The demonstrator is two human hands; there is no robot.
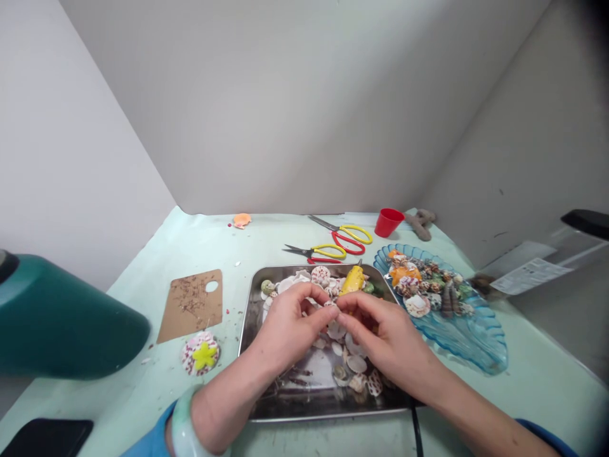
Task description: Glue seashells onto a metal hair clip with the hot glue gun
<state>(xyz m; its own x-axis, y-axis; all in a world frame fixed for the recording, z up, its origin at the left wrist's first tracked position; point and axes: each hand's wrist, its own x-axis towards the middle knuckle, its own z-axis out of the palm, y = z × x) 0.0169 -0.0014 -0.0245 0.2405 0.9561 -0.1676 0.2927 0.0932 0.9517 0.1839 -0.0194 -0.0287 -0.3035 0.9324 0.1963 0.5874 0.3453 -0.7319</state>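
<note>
Over a metal tray [257, 279] full of shells, my left hand [292, 317] and my right hand [378, 327] meet with their fingertips pinched together. Between them is a small pale shell [332, 306] with brownish marks, mostly covered by the fingers. Around the hands lie white and spotted shells, a round speckled shell [320, 275] and a yellow piece [353, 280] at the tray's far side. Loose shells [356, 364] rest below my right hand, and thin dark bits lie on the tray floor below my left.
Two pairs of scissors [328, 252] lie behind the tray, near a red cup [389, 223]. A blue shell-shaped dish [476, 339] holds shells at right. On the left are a brown board [181, 311], a shell with a yellow-green flower [202, 354] and a large green object [71, 317].
</note>
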